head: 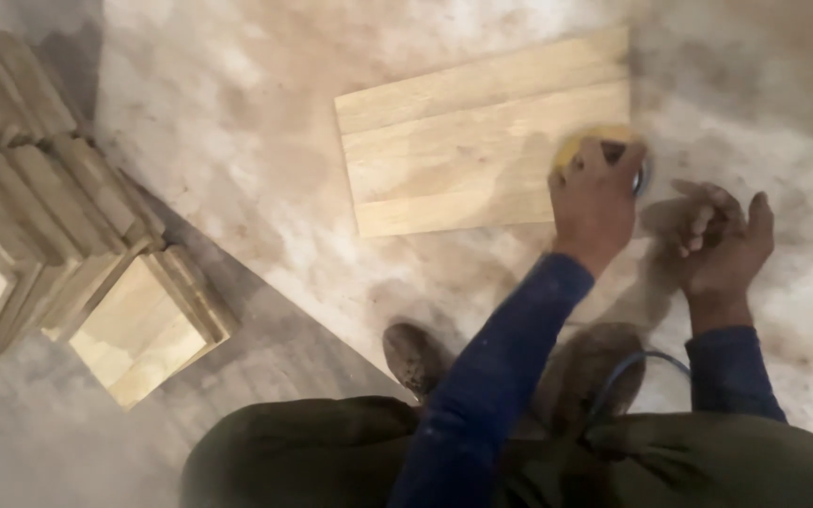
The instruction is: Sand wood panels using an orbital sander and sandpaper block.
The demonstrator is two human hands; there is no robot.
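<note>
Board point(468, 141) lies flat on dusty floor point(237, 122), long axis running left-right, right end tilted slightly up-frame. Sander point(604, 150), yellow, sits on board's right end near the lower edge. Left hand point(595, 202) on top of it, grip wrapped round the sander body. Right hand point(722, 240) just beside, off the board, grip half-curled, pinching nothing. Blue cord point(628, 372) near the knees. Open floor above and left of board; stacked blocks point(58, 226) well apart at far left; shoe point(416, 357) below board.
</note>
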